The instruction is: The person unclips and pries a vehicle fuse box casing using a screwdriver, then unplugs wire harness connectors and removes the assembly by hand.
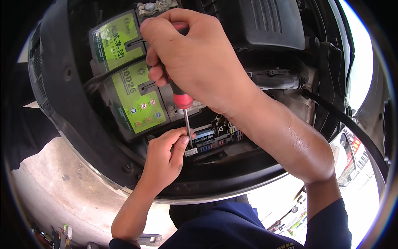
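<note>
My right hand (186, 54) is wrapped round the red and black handle of a screwdriver (183, 99), which stands nearly upright. Its metal shaft runs down into a fuse box (215, 139) in the engine bay. Lower down, my left hand (168, 151) pinches the shaft near its tip between thumb and forefinger. The tip itself is hard to make out, close to a small pale block (191, 152) at the fuse box's left end. Rows of small coloured fuses show to the right of the shaft.
A car battery (139, 97) with a green label lies left of the fuse box, a metal terminal clamp (155, 6) at its far end. A black ribbed cover (271, 25) fills the far right. The black front panel (70, 83) curves along the left. A person's dark-clothed leg (31, 128) stands beyond it.
</note>
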Available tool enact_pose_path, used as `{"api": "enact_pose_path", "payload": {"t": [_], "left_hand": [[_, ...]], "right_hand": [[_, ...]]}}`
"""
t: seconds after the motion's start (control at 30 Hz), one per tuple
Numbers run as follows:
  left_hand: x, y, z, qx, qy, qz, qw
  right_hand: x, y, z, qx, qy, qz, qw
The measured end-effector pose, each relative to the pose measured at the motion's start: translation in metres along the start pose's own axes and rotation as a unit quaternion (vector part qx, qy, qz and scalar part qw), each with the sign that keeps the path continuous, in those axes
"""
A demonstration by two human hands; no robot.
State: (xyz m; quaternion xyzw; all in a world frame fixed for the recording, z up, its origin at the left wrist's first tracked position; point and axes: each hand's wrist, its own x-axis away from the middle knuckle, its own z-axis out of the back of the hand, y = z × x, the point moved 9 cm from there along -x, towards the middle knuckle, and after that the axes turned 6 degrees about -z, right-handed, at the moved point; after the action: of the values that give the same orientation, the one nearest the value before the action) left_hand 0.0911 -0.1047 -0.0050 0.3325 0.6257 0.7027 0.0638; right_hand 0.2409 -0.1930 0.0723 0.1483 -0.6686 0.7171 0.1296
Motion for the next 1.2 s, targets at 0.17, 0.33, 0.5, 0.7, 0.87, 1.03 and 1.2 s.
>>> {"api": "enact_pose_path", "payload": {"t": [0.17,0.33,0.5,0.7,0.87,1.03,1.2], "left_hand": [[0.002,-0.008,-0.004,0.138,0.036,-0.038,0.989],[-0.007,-0.011,-0.020,0.314,0.032,0.005,0.949],[-0.022,-0.020,-0.033,0.304,0.104,0.056,0.945],[-0.019,-0.020,-0.032,0.251,0.182,0.150,0.939],[-0.020,-0.024,-0.032,0.253,0.242,0.159,0.923],[-0.017,-0.014,-0.031,0.248,0.241,0.195,0.918],[-0.012,-0.022,-0.025,0.240,0.274,0.211,0.907]], "right_hand": [[0.003,-0.009,-0.001,0.037,0.012,0.038,0.999],[0.003,-0.014,0.005,0.066,0.037,0.054,0.996],[-0.010,0.002,0.005,0.083,0.044,0.014,0.995],[-0.028,0.023,0.014,0.095,0.043,-0.052,0.993],[-0.036,0.031,0.015,0.125,0.034,-0.075,0.989],[-0.040,0.038,0.015,0.139,0.036,-0.108,0.984],[-0.044,0.038,0.013,0.126,0.036,-0.096,0.987]]}}
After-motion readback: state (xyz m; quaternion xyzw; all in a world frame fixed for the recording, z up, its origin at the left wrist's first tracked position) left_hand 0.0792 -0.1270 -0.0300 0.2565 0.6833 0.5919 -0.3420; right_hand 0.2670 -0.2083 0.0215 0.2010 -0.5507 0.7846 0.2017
